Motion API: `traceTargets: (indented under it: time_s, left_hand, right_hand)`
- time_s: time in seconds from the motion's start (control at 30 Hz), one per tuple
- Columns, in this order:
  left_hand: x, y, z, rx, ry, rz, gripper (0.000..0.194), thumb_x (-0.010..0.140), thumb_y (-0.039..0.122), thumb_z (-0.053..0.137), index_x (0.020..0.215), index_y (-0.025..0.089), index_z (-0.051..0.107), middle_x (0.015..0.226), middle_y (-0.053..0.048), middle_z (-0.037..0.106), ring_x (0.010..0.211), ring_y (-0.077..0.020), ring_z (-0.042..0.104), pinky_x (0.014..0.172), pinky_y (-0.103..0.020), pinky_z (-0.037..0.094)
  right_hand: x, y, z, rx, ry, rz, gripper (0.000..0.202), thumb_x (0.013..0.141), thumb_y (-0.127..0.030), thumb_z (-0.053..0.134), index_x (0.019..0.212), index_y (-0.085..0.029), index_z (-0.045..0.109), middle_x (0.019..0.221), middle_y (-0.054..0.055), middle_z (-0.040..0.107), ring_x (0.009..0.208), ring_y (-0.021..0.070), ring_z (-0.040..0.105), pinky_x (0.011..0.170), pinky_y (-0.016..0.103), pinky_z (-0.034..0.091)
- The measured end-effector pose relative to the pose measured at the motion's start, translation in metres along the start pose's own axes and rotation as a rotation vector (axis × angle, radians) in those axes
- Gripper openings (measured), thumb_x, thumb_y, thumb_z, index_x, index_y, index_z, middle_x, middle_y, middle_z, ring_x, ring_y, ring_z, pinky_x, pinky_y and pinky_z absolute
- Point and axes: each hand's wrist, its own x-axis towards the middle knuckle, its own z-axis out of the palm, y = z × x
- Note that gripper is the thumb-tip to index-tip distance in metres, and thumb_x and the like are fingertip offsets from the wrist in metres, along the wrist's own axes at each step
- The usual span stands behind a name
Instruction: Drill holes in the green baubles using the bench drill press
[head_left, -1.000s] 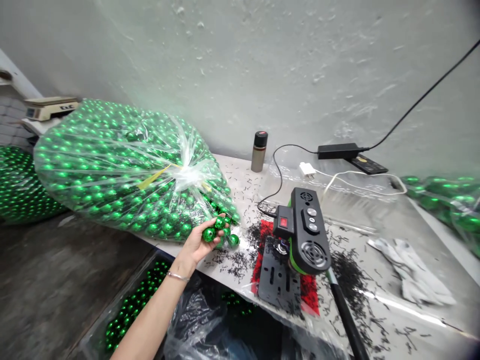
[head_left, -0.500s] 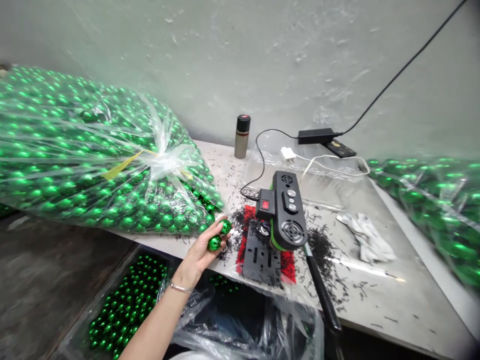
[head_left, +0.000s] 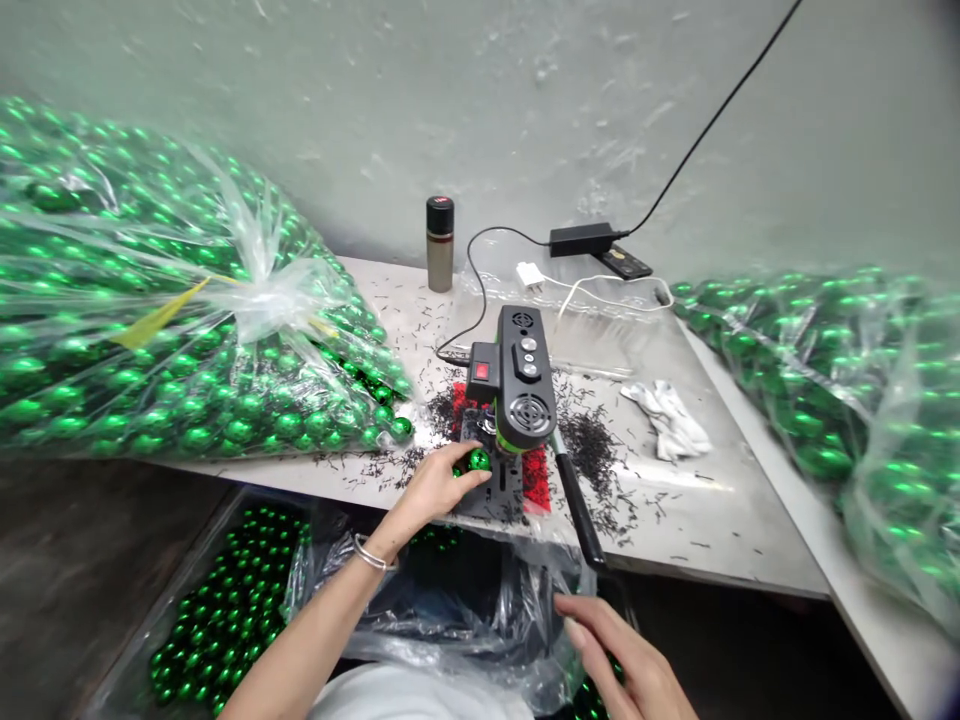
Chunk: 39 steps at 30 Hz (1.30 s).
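My left hand (head_left: 435, 484) is closed on shiny green balls. One green ball (head_left: 480, 460) sits between its thumb and fingertips, and part of a second shows behind the fingers. The hand is at the slotted black base plate (head_left: 511, 490) of a small black bench machine (head_left: 525, 375) with a red switch, just below the machine's head. Low on the right, my right hand (head_left: 626, 655) is open with its fingers apart, and nothing shows in it. It is below the end of the machine's black lever handle (head_left: 583, 515), apart from it.
A big clear bag of green balls (head_left: 172, 400) fills the left; another bag (head_left: 832, 400) lies right. Black shavings (head_left: 589, 450) litter the table (head_left: 397, 285). White gloves (head_left: 667, 420), a bottle (head_left: 440, 245) and a power adapter (head_left: 583, 239) are around. Below is a plastic-lined box of balls (head_left: 232, 590).
My left hand has brought the green balls from beside the bag to the machine's base plate. My right hand has come into view at lower right. The view has shifted right.
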Motion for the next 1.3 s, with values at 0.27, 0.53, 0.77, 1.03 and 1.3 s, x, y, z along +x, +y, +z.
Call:
traceTargets:
  time_s: [0.27,0.53,0.77,1.03,1.3]
  left_hand:
    - [0.006,0.016,0.005,0.41,-0.112,0.158,0.038,0.088,0.031,0.066,0.122,0.014,0.068,0.125,-0.013,0.068,0.112,-0.0304,0.065,0.097,-0.038,0.05]
    - [0.009,0.016,0.01,0.463,-0.107,0.189,0.042,0.087,0.04,0.068,0.119,0.015,0.07,0.124,-0.013,0.067,0.108,-0.0313,0.067,0.094,-0.037,0.051]
    - [0.005,0.021,0.011,0.506,-0.113,0.169,0.04,0.089,0.038,0.065,0.122,0.016,0.068,0.122,-0.011,0.067,0.105,-0.0289,0.068,0.09,-0.036,0.053]
    - [0.006,0.021,0.013,0.509,-0.094,0.133,0.044,0.086,0.04,0.071,0.123,0.017,0.069,0.122,-0.011,0.067,0.104,-0.0292,0.069,0.088,-0.035,0.054]
    - [0.006,0.016,0.016,0.485,-0.062,0.157,0.042,0.084,0.04,0.072,0.12,0.018,0.07,0.118,-0.01,0.069,0.099,-0.0281,0.07,0.083,-0.034,0.054]
  right_hand:
    - [0.012,-0.017,0.01,-0.026,0.061,-0.162,0.022,0.097,-0.029,0.051,0.111,-0.024,0.067,0.103,0.004,0.076,0.093,0.0125,0.074,0.084,0.014,0.057]
    - [0.051,-0.035,-0.008,-0.06,0.666,-0.389,0.062,0.087,-0.011,0.063,0.144,-0.023,0.043,0.135,0.014,0.058,0.098,0.0165,0.069,0.08,0.029,0.063]
    - [0.106,-0.059,0.001,-0.03,0.642,-0.733,0.012,0.091,-0.013,0.055,0.099,-0.016,0.063,0.084,0.007,0.07,0.078,0.0161,0.067,0.062,0.027,0.056]
    - [0.117,-0.015,0.05,-0.203,0.824,-0.79,0.031,0.099,-0.02,0.036,0.07,-0.021,0.046,0.066,0.003,0.057,0.06,0.0127,0.048,0.056,0.028,0.04]
    - [0.126,0.009,0.072,-0.133,0.97,-0.813,0.032,0.101,-0.025,0.036,0.07,-0.021,0.044,0.071,-0.001,0.054,0.061,0.0107,0.049,0.062,0.029,0.046]
